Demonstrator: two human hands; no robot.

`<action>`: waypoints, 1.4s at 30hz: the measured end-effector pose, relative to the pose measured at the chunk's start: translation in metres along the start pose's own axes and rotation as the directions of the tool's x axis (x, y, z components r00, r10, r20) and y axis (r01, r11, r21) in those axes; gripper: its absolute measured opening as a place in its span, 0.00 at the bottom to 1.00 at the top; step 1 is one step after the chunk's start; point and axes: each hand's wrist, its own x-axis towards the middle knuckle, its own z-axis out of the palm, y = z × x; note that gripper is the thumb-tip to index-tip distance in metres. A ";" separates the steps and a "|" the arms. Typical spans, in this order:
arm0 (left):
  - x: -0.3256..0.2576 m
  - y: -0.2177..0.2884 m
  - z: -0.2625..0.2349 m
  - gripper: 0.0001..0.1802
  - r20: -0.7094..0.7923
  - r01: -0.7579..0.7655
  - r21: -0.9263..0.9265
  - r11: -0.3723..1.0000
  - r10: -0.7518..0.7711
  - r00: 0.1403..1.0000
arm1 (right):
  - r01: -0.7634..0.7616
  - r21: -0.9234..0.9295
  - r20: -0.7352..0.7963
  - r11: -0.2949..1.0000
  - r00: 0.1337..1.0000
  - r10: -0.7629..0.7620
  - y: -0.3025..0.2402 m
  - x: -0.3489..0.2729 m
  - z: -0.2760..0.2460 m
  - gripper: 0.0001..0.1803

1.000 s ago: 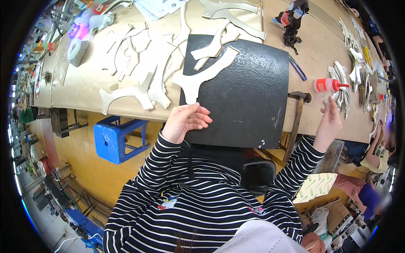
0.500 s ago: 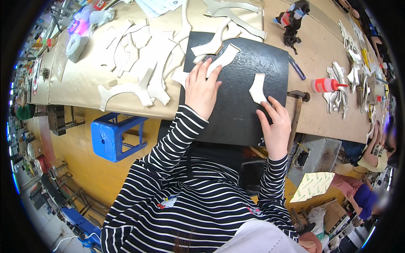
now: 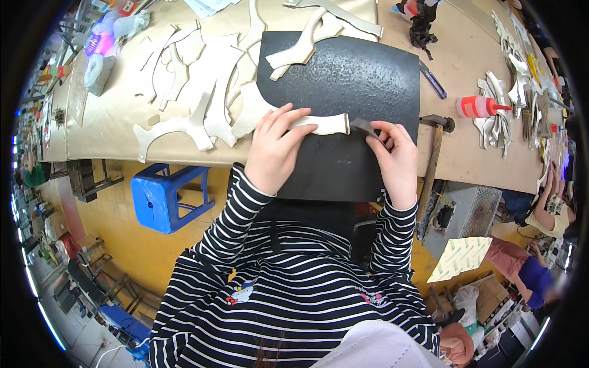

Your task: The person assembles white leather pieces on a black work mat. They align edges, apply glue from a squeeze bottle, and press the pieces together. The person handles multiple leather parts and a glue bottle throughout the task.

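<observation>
where tan table (image 3: 110, 132) runs widest, black mat (image 3: 362, 80) lies on it, near edge overhanging toward person in striped top. heap of pale cut-out pieces (image 3: 202, 92) left of mat, partly overlapping its corner. blue stool (image 3: 165, 196) below table edge. left hand (image 3: 273, 150) flat on mat, fingers spread, pressing down pale strip (image 3: 322, 124). right hand (image 3: 396, 159) just beside strip's right end, fingers pinched on small dark tool (image 3: 363, 127) touching that end. hammer (image 3: 432, 156) right of mat; red-capped bottle (image 3: 478, 107) beyond it.
</observation>
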 end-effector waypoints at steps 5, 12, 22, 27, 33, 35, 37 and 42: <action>0.007 0.019 0.021 0.20 0.002 0.011 0.064 0.998 -0.011 1.000 | -0.123 0.104 -0.015 0.987 0.992 0.125 0.000 0.000 -0.003 0.11; 0.018 0.023 0.012 0.20 0.026 0.052 -0.032 0.998 -0.052 0.998 | 0.057 -0.207 -0.237 0.977 0.966 -0.106 0.020 0.035 -0.054 0.20; 0.009 0.077 -0.085 0.15 -0.185 0.047 -0.831 0.554 -0.355 0.916 | 0.041 -0.644 -0.222 0.764 0.946 -0.238 0.108 0.145 -0.058 0.11; 0.014 0.069 -0.071 0.14 0.241 0.295 -0.955 0.039 -0.480 0.844 | -0.043 -0.303 -0.492 0.952 0.862 -0.117 0.061 0.121 -0.062 0.15; 0.010 0.075 -0.043 0.14 0.418 0.444 -0.894 -0.058 -0.464 0.781 | -0.046 0.802 -0.005 0.595 0.997 0.083 -0.049 0.000 -0.035 0.08; 0.009 0.078 -0.038 0.12 0.442 0.475 -0.879 -0.042 -0.444 0.779 | -0.313 0.766 0.320 0.562 0.943 0.090 -0.065 -0.025 -0.019 0.10; 0.007 0.081 -0.034 0.11 0.442 0.477 -0.878 -0.036 -0.443 0.780 | -0.460 0.774 0.473 0.434 0.877 0.086 -0.071 -0.037 -0.007 0.11; 0.002 0.081 -0.034 0.09 0.436 0.524 -0.845 0.105 -0.430 0.790 | -0.533 0.799 0.555 0.279 0.832 -0.003 -0.071 -0.041 -0.002 0.12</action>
